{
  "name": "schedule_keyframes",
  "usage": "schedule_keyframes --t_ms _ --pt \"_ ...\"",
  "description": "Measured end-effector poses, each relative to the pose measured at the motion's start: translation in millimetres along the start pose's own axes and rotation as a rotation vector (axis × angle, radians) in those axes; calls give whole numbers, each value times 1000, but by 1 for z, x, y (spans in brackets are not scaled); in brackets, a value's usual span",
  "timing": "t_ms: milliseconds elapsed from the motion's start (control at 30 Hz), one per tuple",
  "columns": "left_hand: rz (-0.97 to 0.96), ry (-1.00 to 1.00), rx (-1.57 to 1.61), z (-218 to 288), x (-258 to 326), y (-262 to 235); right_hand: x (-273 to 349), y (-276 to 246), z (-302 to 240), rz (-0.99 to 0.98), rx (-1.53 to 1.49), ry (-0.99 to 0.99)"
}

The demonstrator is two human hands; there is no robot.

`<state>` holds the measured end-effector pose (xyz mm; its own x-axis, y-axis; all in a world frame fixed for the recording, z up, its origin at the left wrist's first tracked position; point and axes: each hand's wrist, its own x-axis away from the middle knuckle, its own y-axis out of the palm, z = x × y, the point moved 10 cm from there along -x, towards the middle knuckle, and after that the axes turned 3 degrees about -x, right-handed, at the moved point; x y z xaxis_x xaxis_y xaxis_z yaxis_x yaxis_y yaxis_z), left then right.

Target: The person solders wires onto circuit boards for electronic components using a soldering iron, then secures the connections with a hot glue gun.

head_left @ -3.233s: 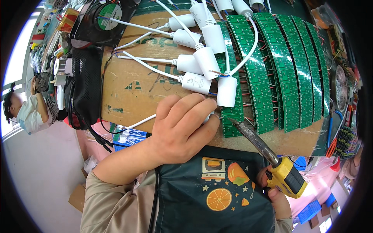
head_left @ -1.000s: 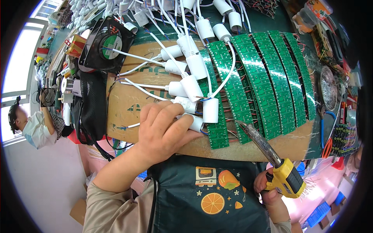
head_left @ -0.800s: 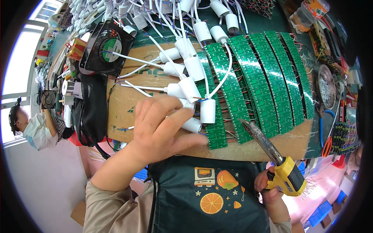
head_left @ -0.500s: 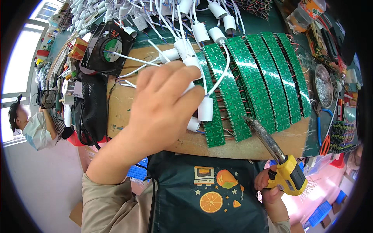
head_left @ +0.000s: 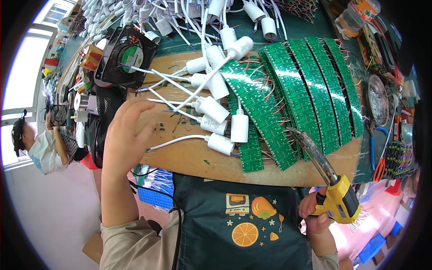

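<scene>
My left hand (head_left: 126, 135) is empty, its fingers curved and apart, just left of the cable ends on the brown board (head_left: 180, 168). Several white plastic cylinders lie there, each with a white cable; one white cylinder (head_left: 212, 109) rests near the middle, another (head_left: 240, 127) against the green boards. In my right hand (head_left: 317, 209) is a yellow-handled soldering gun (head_left: 339, 198), its dark metal tip pointing up and left at the boards. Green circuit board strips (head_left: 261, 112) with red wires stand in overlapping rows; the leftmost ones lean toward the cylinders.
A heap of white cylinders (head_left: 148, 13) fills the back. A black fan (head_left: 128, 56) stands back left, a metal dish (head_left: 377, 99) and blue-handled pliers (head_left: 372, 148) at the right. Another person (head_left: 42, 144) sits far left. A dark apron (head_left: 243, 225) covers my lap.
My left hand has drawn back left, letting go of a white cylinder, which now lies across others. A left board strip has shifted and tilted. The soldering gun has moved slightly right and down.
</scene>
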<state>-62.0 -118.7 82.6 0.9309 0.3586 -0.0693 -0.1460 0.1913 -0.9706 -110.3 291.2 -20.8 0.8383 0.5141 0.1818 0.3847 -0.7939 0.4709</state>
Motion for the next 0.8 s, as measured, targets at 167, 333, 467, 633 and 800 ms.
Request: schedule_keyframes --t_ms 167,333,467,633,800 --pt "322 163 195 39 -14 -47 -1 3 -1 -26 17 -13" --pt "360 514 116 130 -73 -20 -1 3 -5 -11 6 -29" --pt "141 467 -129 148 -127 37 5 7 -12 -25 10 -64" --pt "103 501 -62 145 -138 50 17 -4 -11 24 -27 -89" --pt "231 607 -84 159 -85 -13 13 -7 -5 29 -47 -71"
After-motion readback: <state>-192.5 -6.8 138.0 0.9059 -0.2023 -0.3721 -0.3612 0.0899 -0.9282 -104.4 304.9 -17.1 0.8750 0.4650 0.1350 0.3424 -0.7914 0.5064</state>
